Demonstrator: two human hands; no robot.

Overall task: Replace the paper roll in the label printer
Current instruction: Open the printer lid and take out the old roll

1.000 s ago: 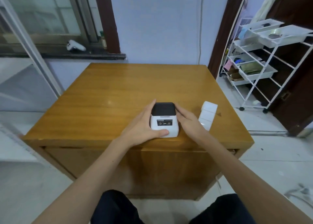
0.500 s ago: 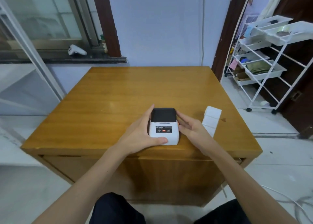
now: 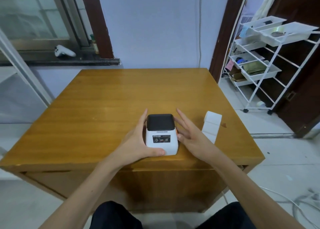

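A small white label printer (image 3: 161,139) with a black lid, shut, stands near the front edge of the wooden table (image 3: 107,107). My left hand (image 3: 138,142) wraps its left side, thumb across the lower front. My right hand (image 3: 188,133) lies against its right side, fingers spread and stretched forward, thumb by an orange spot on the printer's side. White paper rolls (image 3: 211,126) lie in a short row on the table, just right of my right hand.
A white wire rack (image 3: 263,62) with trays stands on the floor to the right, beside a dark door. A white game controller (image 3: 64,51) rests on the window sill at the back left. Cables lie on the floor at the lower right.
My right hand's fingers have spread and stretched forward along the printer's right side. The left hand keeps its hold. The camera has tilted a little.
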